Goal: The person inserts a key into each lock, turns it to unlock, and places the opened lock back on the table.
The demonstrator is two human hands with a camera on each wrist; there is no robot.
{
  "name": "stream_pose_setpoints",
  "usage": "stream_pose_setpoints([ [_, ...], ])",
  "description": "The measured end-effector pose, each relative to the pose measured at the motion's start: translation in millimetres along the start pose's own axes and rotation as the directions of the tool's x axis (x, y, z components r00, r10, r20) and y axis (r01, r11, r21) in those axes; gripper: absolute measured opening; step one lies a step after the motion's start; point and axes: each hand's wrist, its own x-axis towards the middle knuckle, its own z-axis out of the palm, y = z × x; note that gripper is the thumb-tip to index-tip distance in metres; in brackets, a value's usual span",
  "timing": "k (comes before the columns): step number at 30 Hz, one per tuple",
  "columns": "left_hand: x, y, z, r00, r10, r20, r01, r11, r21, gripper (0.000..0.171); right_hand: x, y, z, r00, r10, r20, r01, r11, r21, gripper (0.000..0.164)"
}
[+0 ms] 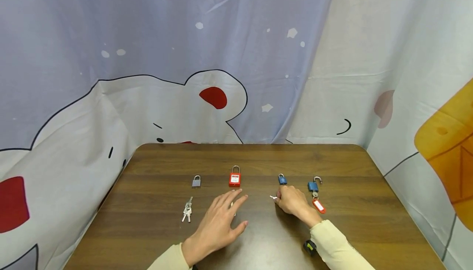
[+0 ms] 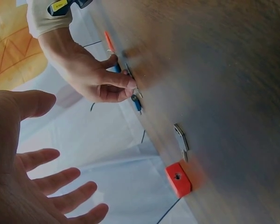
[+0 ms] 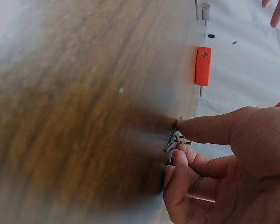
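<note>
My right hand (image 1: 293, 201) is low over the table, its thumb and fingertips pinching a small bunch of silver keys (image 3: 175, 139). Just beyond it lies a small blue padlock (image 1: 282, 179) with its shackle closed. My left hand (image 1: 218, 223) hovers above the tabletop with fingers spread and holds nothing. Past its fingertips is a red padlock (image 1: 234, 179) with a white label. Flat on the wood near that padlock is a silver key or keys (image 2: 181, 140), mostly hidden by the left hand in the head view.
At the left are a grey padlock (image 1: 196, 182) and a bunch of keys (image 1: 187, 210). To the right lies a blue padlock (image 1: 313, 186) with its shackle swung out, a key and a red tag (image 1: 319, 206) attached. A printed curtain (image 1: 166, 36) hangs behind the wooden table (image 1: 148, 237).
</note>
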Motion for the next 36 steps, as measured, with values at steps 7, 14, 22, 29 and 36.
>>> stream_pose_setpoints([
  [7, 0.4, 0.0, -0.2, 1.000, 0.005, 0.004, -0.005, 1.000, -0.004, 0.066, 1.0, -0.9, -0.5, 1.000, -0.015, 0.017, 0.015, 1.000, 0.009, 0.018],
  [14, 1.5, 1.1, -1.5, 1.000, 0.010, -0.015, -0.011, 1.000, -0.014, 0.065, -2.0, -0.8, -2.5, 0.999, -0.037, 0.007, 0.037, 0.999, 0.018, 0.019],
  [22, 8.6, -1.1, -7.9, 0.996, -0.006, -0.093, 0.003, 0.999, -0.032, 0.062, -8.9, -5.9, -16.9, 0.994, -0.071, -0.080, 0.075, 0.996, 0.040, 0.014],
  [29, 12.0, -2.5, -14.2, 0.992, -0.013, -0.125, 0.007, 0.999, -0.047, 0.059, -16.4, -14.4, -38.3, 0.982, -0.108, -0.157, 0.118, 0.991, 0.055, 0.014],
  [36, 16.0, -3.2, -21.4, 0.987, -0.025, -0.159, 0.018, 0.999, -0.047, 0.059, -27.2, -24.5, -61.0, 0.963, -0.146, -0.226, 0.167, 0.983, 0.077, 0.015],
])
